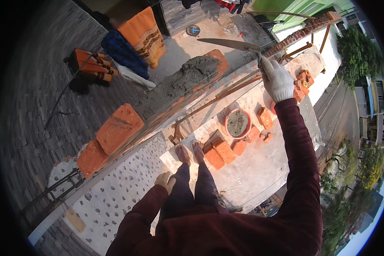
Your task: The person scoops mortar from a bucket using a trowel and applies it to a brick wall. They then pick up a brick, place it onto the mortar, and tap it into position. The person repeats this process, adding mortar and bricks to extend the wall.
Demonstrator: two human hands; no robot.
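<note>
My right hand (277,80), in a pale knit glove, is closed around the handle of a brick trowel (230,44). Its long blade points left, raised above the far end of the brick wall. Grey wet mortar (181,81) lies in a thick, rough bed along the wall top. At the near end of that bed sit an orange brick (120,129) and another brick (91,158); a further brick (218,59) shows at the far end. My left hand (165,181) hangs beside my left thigh with loose fingers, holding nothing.
I stand on a raised plank platform (260,170). Near my feet are a bowl of mortar (237,123), stacked bricks (219,152) and broken pieces (264,118). A wooden pole (217,99) runs beside the wall. An orange towel (143,34) hangs beyond it. A street (337,111) lies below right.
</note>
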